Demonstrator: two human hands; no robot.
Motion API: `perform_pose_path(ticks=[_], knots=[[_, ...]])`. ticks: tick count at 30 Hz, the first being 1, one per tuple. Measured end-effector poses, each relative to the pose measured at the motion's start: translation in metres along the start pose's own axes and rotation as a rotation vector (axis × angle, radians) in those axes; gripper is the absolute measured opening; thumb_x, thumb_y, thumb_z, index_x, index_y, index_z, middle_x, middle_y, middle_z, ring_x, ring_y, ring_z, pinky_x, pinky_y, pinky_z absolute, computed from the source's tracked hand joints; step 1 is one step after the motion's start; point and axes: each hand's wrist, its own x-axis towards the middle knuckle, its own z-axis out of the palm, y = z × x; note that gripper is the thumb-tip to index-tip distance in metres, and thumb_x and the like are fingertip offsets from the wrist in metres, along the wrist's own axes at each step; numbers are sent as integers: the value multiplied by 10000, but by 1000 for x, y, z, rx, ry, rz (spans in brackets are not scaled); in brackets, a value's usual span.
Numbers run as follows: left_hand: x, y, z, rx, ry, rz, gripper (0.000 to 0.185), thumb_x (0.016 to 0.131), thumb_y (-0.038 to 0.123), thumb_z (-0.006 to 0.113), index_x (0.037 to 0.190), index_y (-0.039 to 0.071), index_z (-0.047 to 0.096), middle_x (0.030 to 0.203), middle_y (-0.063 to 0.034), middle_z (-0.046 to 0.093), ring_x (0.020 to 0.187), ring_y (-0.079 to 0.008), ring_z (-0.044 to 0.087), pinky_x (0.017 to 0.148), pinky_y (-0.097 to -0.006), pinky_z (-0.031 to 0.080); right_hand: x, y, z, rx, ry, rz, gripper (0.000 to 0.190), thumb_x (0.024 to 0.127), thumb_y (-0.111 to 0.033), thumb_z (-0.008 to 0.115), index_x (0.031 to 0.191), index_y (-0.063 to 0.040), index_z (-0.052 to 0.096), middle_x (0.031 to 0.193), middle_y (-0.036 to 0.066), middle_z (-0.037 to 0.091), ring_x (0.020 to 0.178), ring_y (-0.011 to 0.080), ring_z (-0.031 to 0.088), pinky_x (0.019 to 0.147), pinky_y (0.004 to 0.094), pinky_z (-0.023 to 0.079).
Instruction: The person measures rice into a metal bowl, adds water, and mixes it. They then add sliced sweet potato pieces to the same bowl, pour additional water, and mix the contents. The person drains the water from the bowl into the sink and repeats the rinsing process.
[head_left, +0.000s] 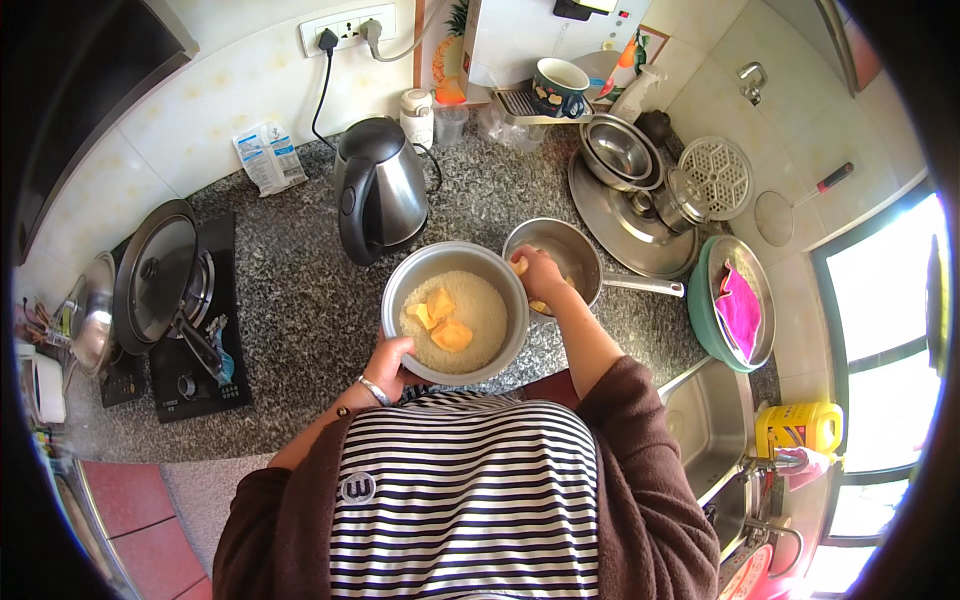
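Note:
My left hand (391, 363) grips the rim of a round grey metal pot (391, 300) from its lower left side. Inside it lies a bed of pale rice grains (487, 326), apparently uncooked, with several orange-yellow chunks (451, 335) on top that look like sweet potato or pumpkin. My right hand (541, 274) reaches into a small steel saucepan (570, 241) just right of the pot. Its fingers are closed on a yellowish chunk (519, 265), partly hidden by them. Further pale pieces show in the saucepan beneath my wrist. The saucepan's handle (643, 284) points right.
Behind the pot stands an electric kettle (397, 187). A lidded frying pan (156, 259) sits by the black hob (225, 315) at left. Steel bowls (621, 150) and a large lid (637, 232) lie back right. A green basin (703, 307) stands near the sink (701, 416).

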Motion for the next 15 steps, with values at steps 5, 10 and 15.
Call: perform_pose_path(ticks=[5, 10, 15], knots=[[-1, -2, 0, 11, -16, 50, 637, 704, 134, 489, 1320, 65, 342, 1196, -202, 503, 1029, -379, 584, 714, -530, 566, -12, 10, -20, 139, 108, -100, 398, 692, -63, 653, 1071, -156, 576, 1156, 173, 523, 1072, 359, 544, 940, 395, 444], [-5, -1, 2, 40, 16, 35, 610, 721, 150, 492, 1305, 3, 395, 1192, -216, 535, 1025, -364, 600, 771, -519, 547, -34, -7, -46, 77, 367, -213, 404, 734, -74, 656, 1126, -141, 580, 1132, 154, 543, 1007, 311, 580, 899, 358, 467], [-2, -2, 1, 39, -21, 19, 594, 744, 171, 503, 1303, -3, 401, 1188, -206, 548, 1013, -363, 603, 794, -514, 535, -81, -63, -29, 347, 81, -566, 359, 797, -194, 684, 1132, -110, 587, 1052, 173, 598, 966, 335, 600, 868, 367, 491]])
